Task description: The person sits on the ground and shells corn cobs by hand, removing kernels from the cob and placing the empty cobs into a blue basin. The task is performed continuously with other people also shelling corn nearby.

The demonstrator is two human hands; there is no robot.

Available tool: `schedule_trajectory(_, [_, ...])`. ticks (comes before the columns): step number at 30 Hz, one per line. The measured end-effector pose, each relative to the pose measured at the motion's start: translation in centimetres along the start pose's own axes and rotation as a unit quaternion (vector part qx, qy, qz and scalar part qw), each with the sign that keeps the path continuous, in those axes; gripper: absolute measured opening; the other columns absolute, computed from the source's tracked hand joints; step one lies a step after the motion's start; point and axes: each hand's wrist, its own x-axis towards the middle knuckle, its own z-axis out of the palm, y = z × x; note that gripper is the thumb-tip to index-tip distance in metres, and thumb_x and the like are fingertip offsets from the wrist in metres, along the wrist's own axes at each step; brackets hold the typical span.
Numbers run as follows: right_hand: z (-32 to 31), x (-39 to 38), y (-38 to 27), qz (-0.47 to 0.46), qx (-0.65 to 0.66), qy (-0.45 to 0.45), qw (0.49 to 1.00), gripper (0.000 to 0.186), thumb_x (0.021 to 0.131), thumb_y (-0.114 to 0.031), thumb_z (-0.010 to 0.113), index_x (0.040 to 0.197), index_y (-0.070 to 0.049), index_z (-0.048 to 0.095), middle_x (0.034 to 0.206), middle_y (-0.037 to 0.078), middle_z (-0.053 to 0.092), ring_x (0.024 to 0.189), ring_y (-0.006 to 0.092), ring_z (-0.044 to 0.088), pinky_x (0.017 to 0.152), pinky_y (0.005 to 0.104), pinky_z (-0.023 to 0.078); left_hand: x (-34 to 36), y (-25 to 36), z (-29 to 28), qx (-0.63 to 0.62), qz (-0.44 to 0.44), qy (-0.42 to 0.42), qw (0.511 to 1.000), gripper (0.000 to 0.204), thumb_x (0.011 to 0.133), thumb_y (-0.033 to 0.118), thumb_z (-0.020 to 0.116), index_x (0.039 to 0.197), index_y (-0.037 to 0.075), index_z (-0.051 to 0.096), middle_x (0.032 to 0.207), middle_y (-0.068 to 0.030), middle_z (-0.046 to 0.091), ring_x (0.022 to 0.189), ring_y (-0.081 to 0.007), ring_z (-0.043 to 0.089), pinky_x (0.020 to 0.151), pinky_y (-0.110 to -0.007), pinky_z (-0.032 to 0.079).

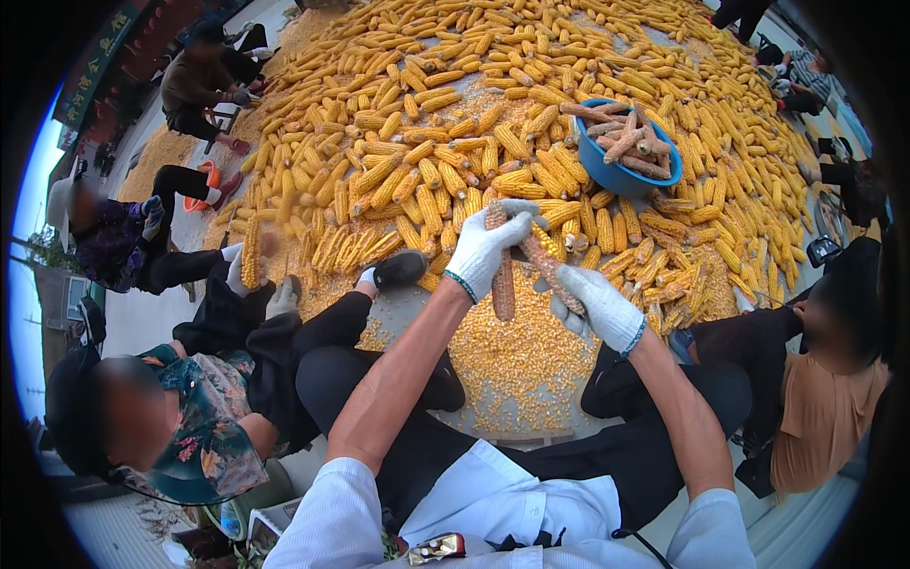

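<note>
My left hand (488,251), in a white knit glove, is closed round a bare reddish corncob (502,289) that points down. Pressed close beside it is a second, mostly stripped corn ear (543,263), with some yellow kernels left near its upper end. My right hand (599,308), gloved too, grips that ear's lower end. The two cobs meet near my left fingers, and the exact contact is partly hidden. Loose yellow kernels (512,360) lie in a heap on the ground between my knees, below both hands.
A wide pile of yellow corn ears (398,123) spreads ahead. On it stands a blue basin (621,180) holding several bare cobs. People sit close on my left (209,417) and right (829,408); others sit round the pile. An orange basin (202,187) stands at far left.
</note>
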Motion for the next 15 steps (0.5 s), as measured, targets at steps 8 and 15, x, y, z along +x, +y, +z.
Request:
schedule_trajectory(8, [0.8, -0.5, -0.1, -0.024, -0.084, 0.069, 0.994, 0.035, 0.105, -0.038, 0.05, 0.107, -0.005, 0.06, 0.073, 0.0, 0.055, 0.052, 0.0068, 0.051, 0.046, 0.0232, 0.042, -0.1, -0.2, -0.1, -0.074, -0.036, -0.006, 0.997, 0.045, 0.103, 0.043, 0.059, 0.126, 0.006, 0.066, 0.126, -0.0041, 0.067, 0.107, -0.0163, 0.061, 0.093, -0.034, 0.05])
schedule_trajectory(15, [0.5, 0.8, 1.9, -0.089, -0.315, 0.149, 0.933, 0.042, 0.098, -0.04, 0.06, 0.111, 0.0, 0.058, 0.079, 0.018, 0.066, 0.068, 0.0291, 0.067, 0.062, 0.0409, 0.051, -0.1, -1.9, -0.1, -0.029, -0.009, -0.02, 0.999, 0.066, 0.102, 0.057, 0.053, 0.139, 0.003, 0.057, 0.14, -0.0103, 0.06, 0.129, -0.023, 0.054, 0.108, -0.041, 0.043])
